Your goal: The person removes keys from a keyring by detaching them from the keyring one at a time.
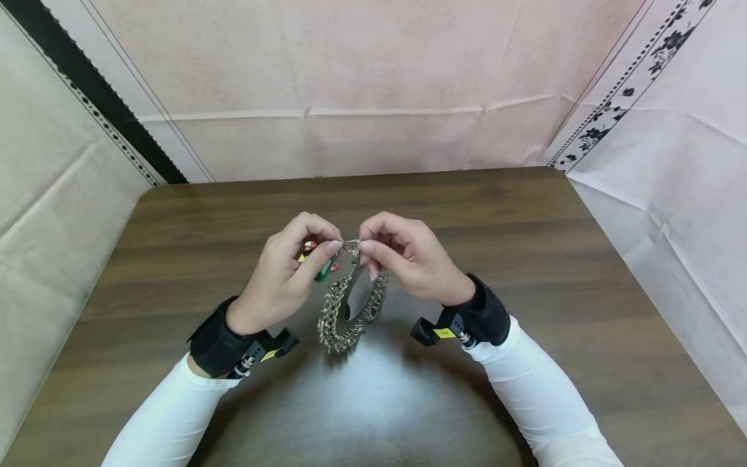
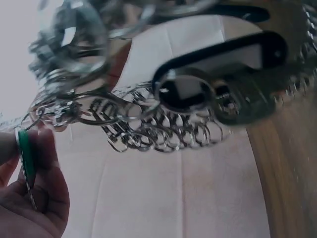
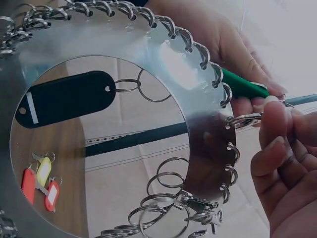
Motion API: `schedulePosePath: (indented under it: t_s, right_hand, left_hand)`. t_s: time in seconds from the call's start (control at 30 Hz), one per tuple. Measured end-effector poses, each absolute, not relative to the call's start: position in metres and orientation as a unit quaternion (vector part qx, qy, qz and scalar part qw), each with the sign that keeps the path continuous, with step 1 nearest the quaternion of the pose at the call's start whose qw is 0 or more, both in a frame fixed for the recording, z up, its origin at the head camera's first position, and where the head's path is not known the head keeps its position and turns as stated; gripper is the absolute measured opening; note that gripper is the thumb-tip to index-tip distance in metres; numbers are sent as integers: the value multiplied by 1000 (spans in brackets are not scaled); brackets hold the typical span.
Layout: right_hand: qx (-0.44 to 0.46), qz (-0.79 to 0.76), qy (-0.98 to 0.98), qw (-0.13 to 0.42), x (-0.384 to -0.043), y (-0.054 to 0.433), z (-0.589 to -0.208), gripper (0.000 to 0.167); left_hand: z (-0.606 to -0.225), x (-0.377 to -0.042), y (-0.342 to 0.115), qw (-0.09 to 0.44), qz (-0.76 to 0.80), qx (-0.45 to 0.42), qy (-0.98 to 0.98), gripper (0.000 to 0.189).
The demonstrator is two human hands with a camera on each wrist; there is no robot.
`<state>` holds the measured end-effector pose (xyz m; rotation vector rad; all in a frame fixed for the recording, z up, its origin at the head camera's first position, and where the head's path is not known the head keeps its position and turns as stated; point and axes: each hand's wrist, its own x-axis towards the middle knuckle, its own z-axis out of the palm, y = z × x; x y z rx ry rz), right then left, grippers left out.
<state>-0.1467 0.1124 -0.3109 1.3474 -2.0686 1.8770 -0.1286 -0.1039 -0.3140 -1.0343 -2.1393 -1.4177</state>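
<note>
My left hand pinches a green key tag by its ring end; a thin key shows beside the tag in the left wrist view. Facing it, my right hand pinches a small split ring on the rim of a large metal ring holder. Fingertips of both hands nearly meet at its top. The holder hangs tilted beneath the hands, its edge lined with several small split rings. A black key tag hangs from a split ring and shows in the holder's round opening.
Beyond the holder, a yellow key tag and two red key tags, one at the left and one lower, lie with keys on the brown wooden table. Pale cloth rises behind the table.
</note>
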Motion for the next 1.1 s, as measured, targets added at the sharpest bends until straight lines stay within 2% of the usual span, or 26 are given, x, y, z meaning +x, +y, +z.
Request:
schedulePosePath:
  t_s: [0.6, 0.87, 1.1]
  right_hand:
    - [414, 609, -676, 33, -146, 112, -308, 7]
    - [415, 606, -679, 26, -144, 111, -310, 6]
    - [416, 592, -690, 8, -144, 111, -310, 5]
  left_hand:
    - [-313, -126, -103, 118, -631, -349, -682, 9]
    - [-312, -128, -102, 149, -580, -337, -727, 23]
    - [-312, -126, -102, 195, -546, -327, -746, 16]
